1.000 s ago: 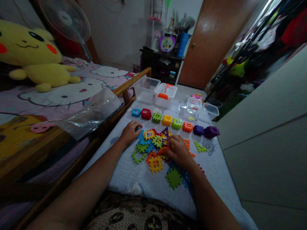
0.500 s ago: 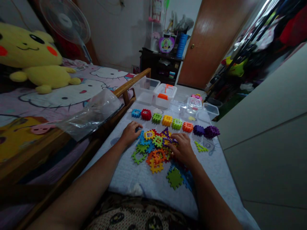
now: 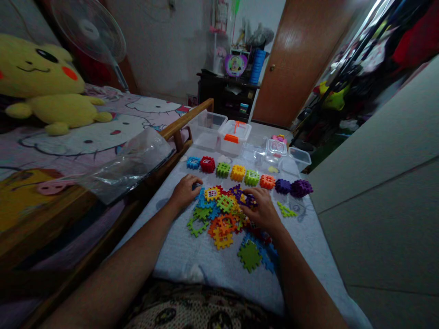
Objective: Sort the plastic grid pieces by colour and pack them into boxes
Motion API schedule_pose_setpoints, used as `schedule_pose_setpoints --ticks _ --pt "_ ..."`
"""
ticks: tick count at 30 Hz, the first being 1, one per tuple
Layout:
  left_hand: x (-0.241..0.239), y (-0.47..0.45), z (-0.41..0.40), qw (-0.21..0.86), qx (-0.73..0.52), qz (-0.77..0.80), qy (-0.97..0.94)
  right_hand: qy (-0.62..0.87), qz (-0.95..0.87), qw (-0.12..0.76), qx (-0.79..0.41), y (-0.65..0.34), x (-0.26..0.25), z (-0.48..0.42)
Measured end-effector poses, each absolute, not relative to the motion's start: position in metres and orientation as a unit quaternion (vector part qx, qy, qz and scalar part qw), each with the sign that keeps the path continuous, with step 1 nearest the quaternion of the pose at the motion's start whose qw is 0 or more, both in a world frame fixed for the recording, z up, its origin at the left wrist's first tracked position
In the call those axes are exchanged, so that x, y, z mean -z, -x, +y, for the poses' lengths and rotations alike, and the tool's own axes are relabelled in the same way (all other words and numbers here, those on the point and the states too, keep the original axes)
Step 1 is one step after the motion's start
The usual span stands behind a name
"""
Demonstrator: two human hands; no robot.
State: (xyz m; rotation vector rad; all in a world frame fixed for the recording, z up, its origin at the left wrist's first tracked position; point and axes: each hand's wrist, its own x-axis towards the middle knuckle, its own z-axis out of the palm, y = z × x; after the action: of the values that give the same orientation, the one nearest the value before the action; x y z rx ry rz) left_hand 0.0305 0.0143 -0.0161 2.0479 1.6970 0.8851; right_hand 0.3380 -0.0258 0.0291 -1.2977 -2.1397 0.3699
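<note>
My left hand [image 3: 185,191] rests at the left edge of a loose pile of notched plastic building tiles, its fingers loosely curved and apart, with nothing visible in them. Blue tiles [image 3: 203,199] and a yellow window tile [image 3: 211,194] lie just right of it. My right hand [image 3: 261,208] is over the pile's right side, thumb and fingers closed on a purple tile [image 3: 236,191]. A green tile [image 3: 225,204] and orange tiles [image 3: 224,224] lie left of that hand. Below its wrist are a solid green tile [image 3: 249,256] and blue tiles [image 3: 269,258].
Behind the pile runs a row of tile stacks sorted by colour, from a blue stack [image 3: 193,162] to a purple stack [image 3: 302,188]. Clear plastic boxes [image 3: 207,132] stand farther back. A light green triangular tile [image 3: 286,209] lies right; a wooden bed rail [image 3: 187,119] borders the left.
The purple tile under my right fingers has shifted and more of it shows. My right hand has moved slightly; my left hand stays nearly in place. The view has shifted a little.
</note>
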Motion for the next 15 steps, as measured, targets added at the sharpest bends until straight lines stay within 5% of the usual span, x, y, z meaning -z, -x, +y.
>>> schedule_pose_setpoints --ticks 4,15 --pt "0.015 -0.03 0.014 0.168 -0.311 0.592 -0.724 0.546 -0.737 0.373 -0.14 -0.366 -0.03 -0.01" --pt "0.012 -0.031 0.013 0.176 -0.312 0.595 -0.72 0.574 -0.789 0.168 -0.143 -0.365 -0.017 -0.005"
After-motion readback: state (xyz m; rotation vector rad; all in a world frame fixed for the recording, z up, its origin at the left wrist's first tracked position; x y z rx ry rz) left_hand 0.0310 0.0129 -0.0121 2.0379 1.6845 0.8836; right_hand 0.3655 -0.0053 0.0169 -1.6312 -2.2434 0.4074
